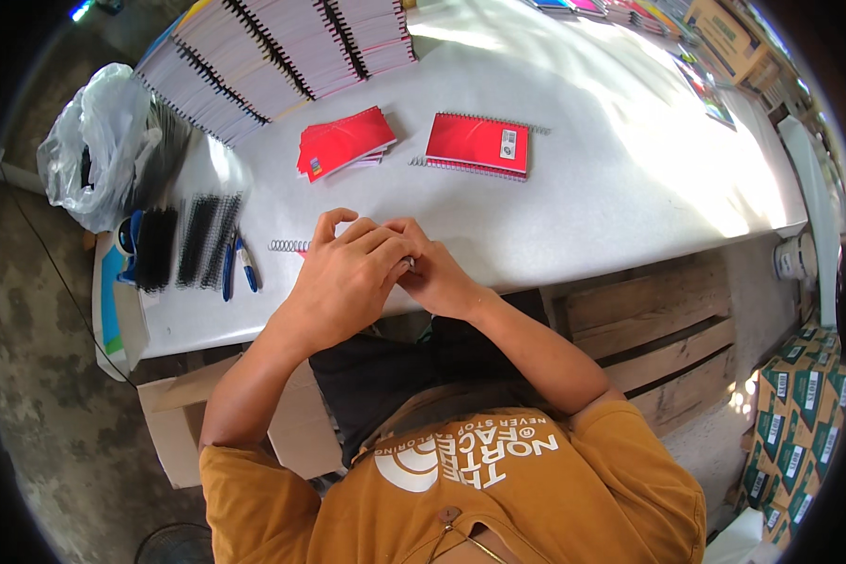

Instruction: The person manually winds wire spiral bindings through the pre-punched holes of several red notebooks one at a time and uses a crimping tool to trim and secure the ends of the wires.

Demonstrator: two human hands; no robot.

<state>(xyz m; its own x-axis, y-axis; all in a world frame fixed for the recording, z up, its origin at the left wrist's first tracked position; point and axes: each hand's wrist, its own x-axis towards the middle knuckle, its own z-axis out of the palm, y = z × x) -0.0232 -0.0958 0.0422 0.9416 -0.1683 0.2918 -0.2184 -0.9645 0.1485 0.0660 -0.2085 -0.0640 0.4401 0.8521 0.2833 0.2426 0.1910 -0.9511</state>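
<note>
My left hand [350,274] and my right hand [439,279] meet at the near edge of the table, fingers bent and closed around a small red notebook. Most of that notebook is covered by my hands. A loose end of its wire coil [286,245] sticks out to the left, beside a sliver of red cover. Between my fingertips a small greyish bit shows, too small to name. Farther back lie a fanned pile of red notebooks [346,143] and a stack of red spiral notebooks [477,143], with coil ends poking out on both sides.
Left of my hands lie two pens [245,265], bundles of black coils [207,240] and a blue tape dispenser [128,246]. Tall rows of bound books [282,52] stand at the back left near a plastic bag [99,141]. An open cardboard box [174,428] sits below the table.
</note>
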